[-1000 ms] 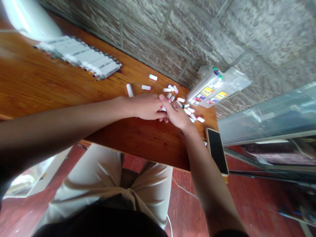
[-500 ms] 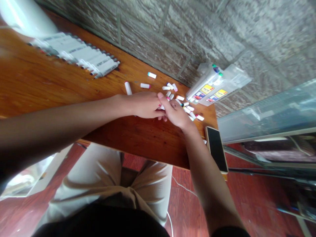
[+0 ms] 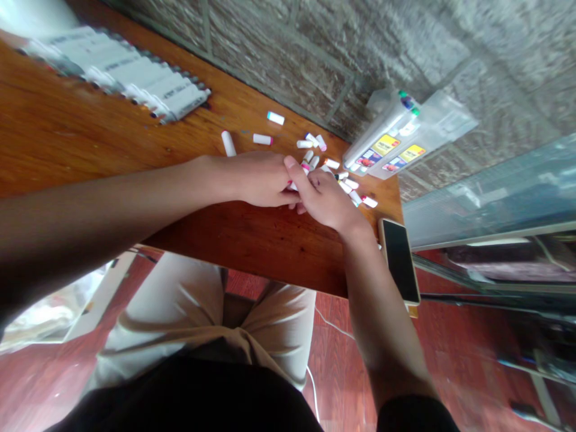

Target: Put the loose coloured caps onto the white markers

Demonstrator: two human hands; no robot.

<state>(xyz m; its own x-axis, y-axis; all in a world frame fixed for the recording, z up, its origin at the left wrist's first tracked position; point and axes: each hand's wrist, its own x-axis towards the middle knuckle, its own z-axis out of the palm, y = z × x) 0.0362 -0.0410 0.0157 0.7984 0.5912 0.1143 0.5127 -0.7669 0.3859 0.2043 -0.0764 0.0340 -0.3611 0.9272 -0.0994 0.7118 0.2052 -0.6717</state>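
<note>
White cap (image 3: 294, 185), pinched right where the two hands meet, over the front part of the desk (image 3: 252, 240)! The right hand (image 3: 330, 198) closes on it, thumb laid across the top. The left hand (image 3: 263, 180) tucks its fingers in against the right, and what those fingers grip, I can't tell; they're hidden.

So how far along are we? Under way and unfinished, I'd judge. Over on the left, pens (image 3: 121, 72) already lie side by side in a tidy row; whether their ends are covered is too blurred to call. Plenty is left lying about: loose caps (image 3: 263, 139) sit scattered behind the hands, bunching up beside the right one, just short of the clear case (image 3: 407, 135) standing by the wall (image 3: 292, 66).

And the look of that held cap? Short, smooth, white, with a pinkish-red mark at its end, most of it covered by fingers. Off to the right, a phone (image 3: 400, 261) lies near the right forearm.
</note>
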